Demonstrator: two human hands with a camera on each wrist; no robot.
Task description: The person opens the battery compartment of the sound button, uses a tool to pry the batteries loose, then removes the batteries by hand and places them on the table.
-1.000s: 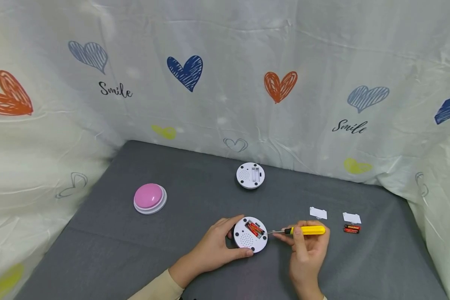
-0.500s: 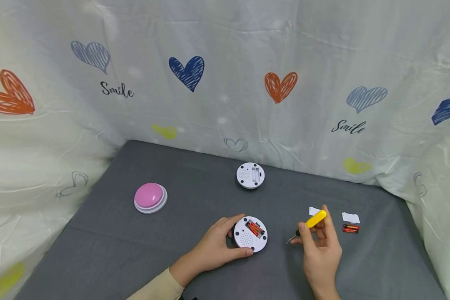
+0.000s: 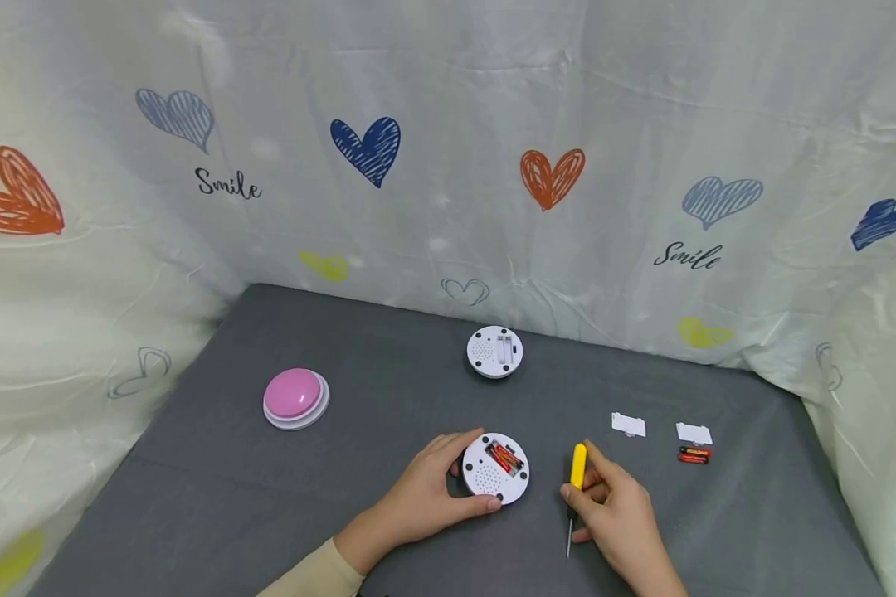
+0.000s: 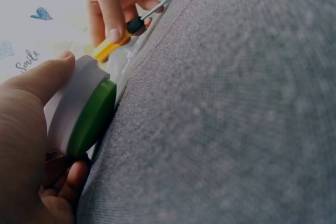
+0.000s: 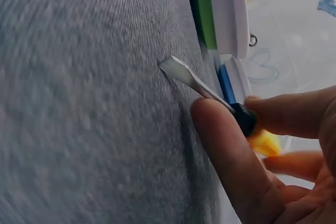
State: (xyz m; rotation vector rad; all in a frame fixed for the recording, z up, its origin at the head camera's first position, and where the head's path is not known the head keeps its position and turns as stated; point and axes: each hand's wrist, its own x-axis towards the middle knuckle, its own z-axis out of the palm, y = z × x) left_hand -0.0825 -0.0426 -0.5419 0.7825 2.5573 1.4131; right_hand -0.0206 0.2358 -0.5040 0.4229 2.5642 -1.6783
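Note:
My left hand grips a round white button device, thumb on the near side and fingers round the far side. It lies base up, its green dome facing down in the left wrist view. Two red-and-black batteries sit in its open compartment. To its right, my right hand pinches a flathead screwdriver by its yellow handle and black collar. The blade points toward the near side, apart from the device. In the right wrist view the flat tip is close to the cloth; contact is unclear.
A second upturned white button, its battery compartment bare, lies farther back. A pink-domed button stands upright at left. On the right are two white battery covers and a pair of loose batteries. A patterned curtain borders the grey cloth.
The screwdriver tip has left the device's edge. My right hand has drawn back and turned the tool, so its blade points toward the near side. The left hand keeps its grip.

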